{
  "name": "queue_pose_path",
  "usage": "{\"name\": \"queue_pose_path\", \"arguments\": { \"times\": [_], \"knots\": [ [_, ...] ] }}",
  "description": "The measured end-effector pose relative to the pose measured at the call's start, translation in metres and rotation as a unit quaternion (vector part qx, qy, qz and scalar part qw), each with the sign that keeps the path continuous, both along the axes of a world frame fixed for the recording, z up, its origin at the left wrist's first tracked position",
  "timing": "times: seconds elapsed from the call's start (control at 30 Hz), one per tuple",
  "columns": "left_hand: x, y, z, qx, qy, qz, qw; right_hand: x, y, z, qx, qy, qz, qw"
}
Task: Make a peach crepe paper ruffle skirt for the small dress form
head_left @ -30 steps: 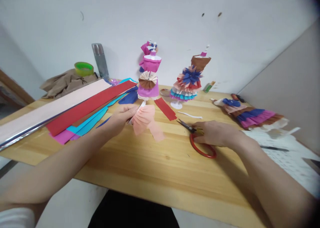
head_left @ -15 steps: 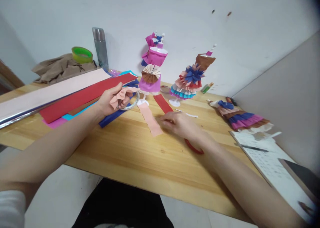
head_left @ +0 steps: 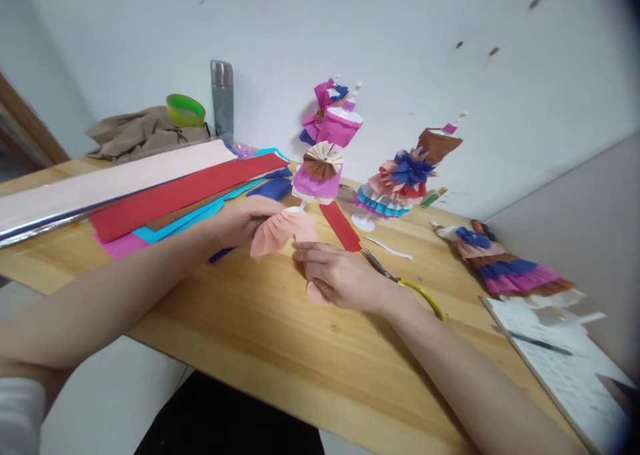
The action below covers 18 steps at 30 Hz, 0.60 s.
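Observation:
My left hand (head_left: pixel 250 222) is closed on a pleated piece of pink crepe paper (head_left: pixel 274 236), its folds fanning out below the fingers. My right hand (head_left: pixel 340 276) lies over a flat pink crepe paper strip (head_left: pixel 318 294), with fingers pressed together at the paper near the pleats. Both ends of that strip show above and below the hand; the fingertips' exact hold is partly hidden. Beyond my right wrist lie scissors (head_left: pixel 385 270) with a yellow handle. A red paper strip (head_left: pixel 340 226) rests just past my right fingers.
Small dress forms in paper outfits stand at the back, one in magenta (head_left: pixel 320 175), another in ruffles (head_left: pixel 387 192). Crepe paper sheets (head_left: pixel 185 195) lie left. A flask (head_left: pixel 223 98) and green tape roll (head_left: pixel 185 110) stand behind. A paper dress (head_left: pixel 520 268) and notebook (head_left: pixel 550 355) are right.
My left hand has moved toward the middle with the pleated pink paper, which now spreads out. My right hand has come left over the flat strip, uncovering the scissors. The view has shifted.

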<state>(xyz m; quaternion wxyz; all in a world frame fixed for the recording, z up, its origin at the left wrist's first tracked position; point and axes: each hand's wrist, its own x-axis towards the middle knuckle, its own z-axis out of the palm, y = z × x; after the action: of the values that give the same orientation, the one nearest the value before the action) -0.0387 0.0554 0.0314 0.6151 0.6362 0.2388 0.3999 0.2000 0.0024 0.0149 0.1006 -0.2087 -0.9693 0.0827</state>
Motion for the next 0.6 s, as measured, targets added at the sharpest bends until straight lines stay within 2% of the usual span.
{"name": "queue_pose_path", "arguments": {
  "times": [0.1, 0.23, 0.47, 0.6],
  "knots": [
    [0.002, -0.005, 0.000, 0.023, 0.028, -0.026, 0.999, 0.001, -0.006, 0.003, -0.029, 0.003, -0.006, 1.000],
    [0.004, -0.009, -0.002, 0.013, 0.059, -0.046, 0.997, 0.001, -0.007, 0.005, -0.074, 0.014, -0.041, 0.996],
    [-0.002, -0.006, -0.002, 0.065, 0.133, -0.092, 0.985, -0.003, -0.010, 0.007, -0.082, 0.010, -0.051, 0.995],
    [-0.003, -0.004, -0.001, 0.057, 0.144, -0.087, 0.984, 0.001, -0.011, 0.016, -0.154, 0.062, -0.082, 0.983]
  ]
}}
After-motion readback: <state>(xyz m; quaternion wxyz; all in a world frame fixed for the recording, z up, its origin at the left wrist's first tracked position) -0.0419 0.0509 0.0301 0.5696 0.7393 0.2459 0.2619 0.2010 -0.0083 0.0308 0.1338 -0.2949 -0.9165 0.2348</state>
